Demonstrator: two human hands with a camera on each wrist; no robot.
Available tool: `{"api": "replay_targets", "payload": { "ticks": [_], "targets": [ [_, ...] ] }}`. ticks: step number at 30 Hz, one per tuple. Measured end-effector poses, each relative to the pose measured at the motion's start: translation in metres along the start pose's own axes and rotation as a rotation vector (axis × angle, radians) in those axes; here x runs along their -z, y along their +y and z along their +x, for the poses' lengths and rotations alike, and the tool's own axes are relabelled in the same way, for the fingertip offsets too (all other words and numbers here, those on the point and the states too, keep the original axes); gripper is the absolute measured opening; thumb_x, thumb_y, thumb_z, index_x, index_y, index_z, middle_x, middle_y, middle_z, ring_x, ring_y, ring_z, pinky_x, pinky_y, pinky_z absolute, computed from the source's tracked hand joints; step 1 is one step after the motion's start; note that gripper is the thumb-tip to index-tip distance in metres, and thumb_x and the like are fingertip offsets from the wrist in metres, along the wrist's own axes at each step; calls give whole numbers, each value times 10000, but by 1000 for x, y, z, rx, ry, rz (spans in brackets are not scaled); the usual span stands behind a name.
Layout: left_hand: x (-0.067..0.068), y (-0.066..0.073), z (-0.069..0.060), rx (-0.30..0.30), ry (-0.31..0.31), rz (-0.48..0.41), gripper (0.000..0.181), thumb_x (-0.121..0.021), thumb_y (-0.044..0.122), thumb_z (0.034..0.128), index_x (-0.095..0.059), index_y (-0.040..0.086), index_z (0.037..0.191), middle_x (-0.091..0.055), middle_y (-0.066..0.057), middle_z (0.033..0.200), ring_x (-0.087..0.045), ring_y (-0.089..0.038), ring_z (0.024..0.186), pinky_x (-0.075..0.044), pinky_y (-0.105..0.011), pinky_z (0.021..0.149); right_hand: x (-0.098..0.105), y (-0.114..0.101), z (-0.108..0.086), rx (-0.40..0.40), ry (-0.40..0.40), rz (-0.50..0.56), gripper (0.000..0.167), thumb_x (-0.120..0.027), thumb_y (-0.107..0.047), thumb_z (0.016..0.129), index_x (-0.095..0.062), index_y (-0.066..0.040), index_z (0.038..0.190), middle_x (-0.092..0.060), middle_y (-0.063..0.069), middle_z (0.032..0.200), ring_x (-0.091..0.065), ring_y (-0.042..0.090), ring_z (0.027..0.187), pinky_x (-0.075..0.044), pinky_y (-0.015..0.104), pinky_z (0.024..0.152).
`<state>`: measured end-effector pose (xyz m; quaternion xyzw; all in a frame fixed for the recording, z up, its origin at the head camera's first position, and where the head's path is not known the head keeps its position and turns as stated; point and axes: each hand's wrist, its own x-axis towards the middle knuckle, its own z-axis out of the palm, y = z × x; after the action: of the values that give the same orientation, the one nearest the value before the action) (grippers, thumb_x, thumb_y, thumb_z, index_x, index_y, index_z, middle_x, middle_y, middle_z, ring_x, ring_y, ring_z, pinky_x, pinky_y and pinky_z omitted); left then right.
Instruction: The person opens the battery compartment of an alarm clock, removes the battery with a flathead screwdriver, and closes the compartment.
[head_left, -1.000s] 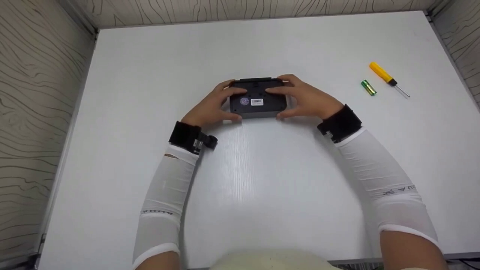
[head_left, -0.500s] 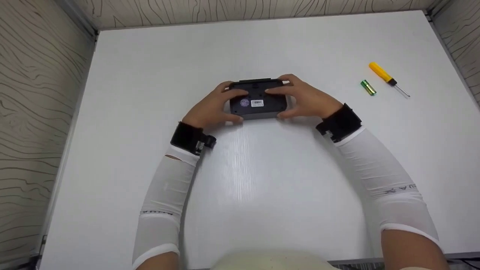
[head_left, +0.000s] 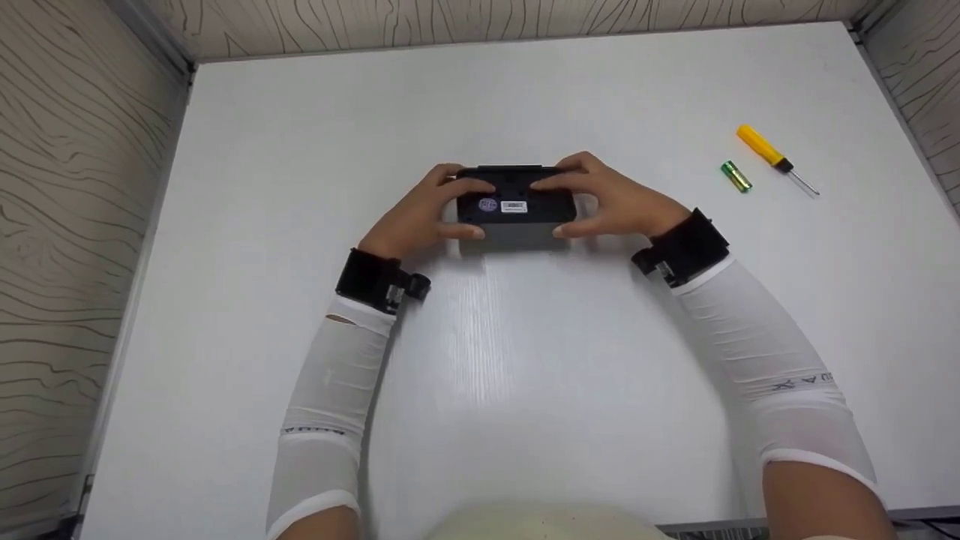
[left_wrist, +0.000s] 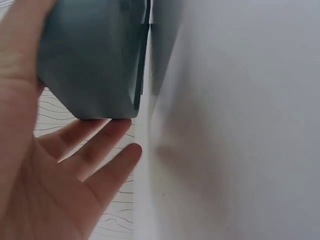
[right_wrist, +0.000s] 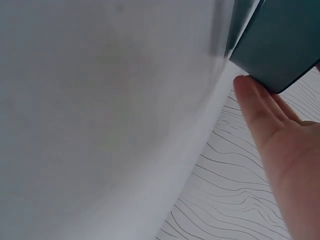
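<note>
A black box-shaped device (head_left: 517, 214) with a grey near side carries a white barcode label and a round purple sticker on its upper face. My left hand (head_left: 424, 210) grips its left end, thumb on the near side and index finger on the upper face. At the other end, my right hand (head_left: 619, 199) holds it the same way. In the left wrist view the device (left_wrist: 92, 60) looks grey-green, with fingertips of the left hand (left_wrist: 55, 180) against its end. Fingers of the right hand (right_wrist: 285, 135) touch a corner of the device (right_wrist: 280, 45) in the right wrist view.
On the white table (head_left: 525, 390), a small green battery (head_left: 736, 177) lies to the right of my right hand. Beside it is a screwdriver (head_left: 776, 159) with a yellow handle. Wood-patterned panels (head_left: 450, 26) stand along the back and sides.
Both hands have tilted the device, so its grey near side shows more and its upper face looks narrower. It sits slightly nearer to me. The battery and screwdriver stay put.
</note>
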<state>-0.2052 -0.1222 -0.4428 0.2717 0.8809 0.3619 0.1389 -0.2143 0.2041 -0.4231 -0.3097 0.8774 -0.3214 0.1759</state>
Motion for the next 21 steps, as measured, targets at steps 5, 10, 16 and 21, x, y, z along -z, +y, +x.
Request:
{"api": "replay_targets", "payload": {
  "ticks": [5, 10, 16, 21],
  "targets": [
    [1, 1, 0, -42, 34, -150, 481, -680, 423, 972, -563, 323, 1428, -356, -41, 1580, -407, -235, 1383, -377, -436, 1094, 1, -2, 2, 6, 37, 104, 526, -715, -300, 925, -589, -284, 1436, -426, 116, 1387, -417, 259, 1277, -352, 542, 1079],
    [-1, 3, 2, -148, 104, -257, 612, -532, 663, 952, -605, 234, 1382, -492, 28, 1495, -468, -154, 1310, -427, -399, 1002, 3, -7, 2, 17, 89, 220, 446, -643, -293, 968, -617, -231, 1409, -454, 91, 1345, -400, 198, 1193, -343, 481, 983],
    [-4, 13, 3, -188, 227, -382, 705, -449, 730, 922, -677, 146, 1246, -662, 42, 1199, -572, -142, 945, -472, -303, 787, 2, -13, 5, 40, 140, 344, 386, -491, -253, 1031, -639, -144, 1371, -535, 55, 1348, -423, 171, 1209, -312, 358, 996],
    [-1, 23, 4, -222, 251, -418, 788, -446, 769, 895, -642, 101, 1266, -672, 1, 1196, -590, -140, 1052, -463, -315, 906, 4, -14, 7, 22, 142, 552, 396, -451, -297, 1028, -651, -125, 1324, -614, 40, 1281, -483, 196, 1187, -342, 321, 1016]
  ]
}}
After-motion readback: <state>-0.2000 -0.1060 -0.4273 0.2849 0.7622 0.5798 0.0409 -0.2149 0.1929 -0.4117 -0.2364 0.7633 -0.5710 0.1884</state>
